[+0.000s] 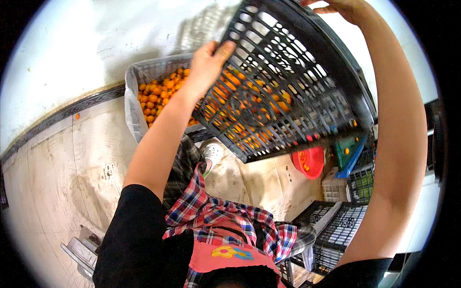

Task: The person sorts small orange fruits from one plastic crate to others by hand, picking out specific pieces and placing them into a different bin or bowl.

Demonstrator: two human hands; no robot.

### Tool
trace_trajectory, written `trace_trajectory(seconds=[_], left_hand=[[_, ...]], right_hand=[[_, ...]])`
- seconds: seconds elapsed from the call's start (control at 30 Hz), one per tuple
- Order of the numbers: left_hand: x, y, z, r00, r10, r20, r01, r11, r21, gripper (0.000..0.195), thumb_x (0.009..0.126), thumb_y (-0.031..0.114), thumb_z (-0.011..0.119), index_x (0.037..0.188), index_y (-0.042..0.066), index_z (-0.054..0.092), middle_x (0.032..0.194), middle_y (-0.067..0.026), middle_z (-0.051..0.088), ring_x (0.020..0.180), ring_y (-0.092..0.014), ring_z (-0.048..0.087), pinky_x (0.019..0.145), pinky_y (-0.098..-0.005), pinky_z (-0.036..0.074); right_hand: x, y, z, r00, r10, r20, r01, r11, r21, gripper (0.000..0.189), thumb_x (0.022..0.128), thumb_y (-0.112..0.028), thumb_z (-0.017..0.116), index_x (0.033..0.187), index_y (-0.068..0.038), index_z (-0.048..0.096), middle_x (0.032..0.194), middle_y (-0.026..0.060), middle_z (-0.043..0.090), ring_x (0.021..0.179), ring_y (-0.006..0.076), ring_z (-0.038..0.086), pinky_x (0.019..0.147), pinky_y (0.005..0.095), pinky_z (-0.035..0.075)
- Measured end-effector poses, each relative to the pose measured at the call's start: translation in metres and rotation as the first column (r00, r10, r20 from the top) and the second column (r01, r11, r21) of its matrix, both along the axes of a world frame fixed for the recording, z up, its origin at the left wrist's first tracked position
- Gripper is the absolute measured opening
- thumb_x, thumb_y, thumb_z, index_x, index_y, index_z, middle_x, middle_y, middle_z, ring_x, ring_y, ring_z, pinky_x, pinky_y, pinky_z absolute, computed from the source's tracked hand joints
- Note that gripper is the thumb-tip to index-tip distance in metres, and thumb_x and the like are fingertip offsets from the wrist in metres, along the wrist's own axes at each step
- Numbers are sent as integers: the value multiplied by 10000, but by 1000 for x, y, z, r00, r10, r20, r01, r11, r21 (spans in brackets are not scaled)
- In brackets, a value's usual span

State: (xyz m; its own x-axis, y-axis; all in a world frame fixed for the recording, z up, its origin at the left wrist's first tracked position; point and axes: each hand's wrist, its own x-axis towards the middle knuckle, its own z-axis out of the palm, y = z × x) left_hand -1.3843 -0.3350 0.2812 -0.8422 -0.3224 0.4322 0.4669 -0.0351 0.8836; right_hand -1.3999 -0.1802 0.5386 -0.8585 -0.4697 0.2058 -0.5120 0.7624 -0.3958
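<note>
A black slatted plastic crate (284, 82) is held up and tilted, its perforated base facing me. My left hand (210, 64) grips the crate's left edge, thumb on the base. My right hand (333, 7) is at the crate's upper edge, cut by the top of the picture; its grip does not show fully. Below and behind the crate, small orange fruits (155, 95) fill a container lined with a translucent plastic bag (131, 104) against the wall. More orange fruit shows through the slots; whether some lies inside the tilted crate is not clear.
A red plastic basin (315, 165) with some orange fruits stands on the tiled floor (104, 144). Black crates (342, 223), a green tray (344, 151) with a blue edge and a pale crate (333, 183) are at the right. A grey plastic stool-like object (81, 253) is lower left.
</note>
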Motion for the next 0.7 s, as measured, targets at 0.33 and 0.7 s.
trace_trajectory(seconds=[0.33,0.7], left_hand=[[-76,36,-31,995,-84,54,78,992,98,466,890,402,468,1109,-9,491,1034,-102,572,921,-193,552,807,-322,450],[-76,9,-44,989,-108,101,77,960,269,485,887,423,459,1059,-28,506,972,-79,575,828,-179,564,721,-316,478]], right_hand=[[27,181,-77,866,-386,-317,339,921,-194,677,839,-565,421,1085,63,489,873,159,555,761,200,517,709,327,456],[25,119,-149,889,-126,-441,-241,689,-683,323,910,-264,450,1017,32,519,884,140,588,829,187,544,726,278,428]])
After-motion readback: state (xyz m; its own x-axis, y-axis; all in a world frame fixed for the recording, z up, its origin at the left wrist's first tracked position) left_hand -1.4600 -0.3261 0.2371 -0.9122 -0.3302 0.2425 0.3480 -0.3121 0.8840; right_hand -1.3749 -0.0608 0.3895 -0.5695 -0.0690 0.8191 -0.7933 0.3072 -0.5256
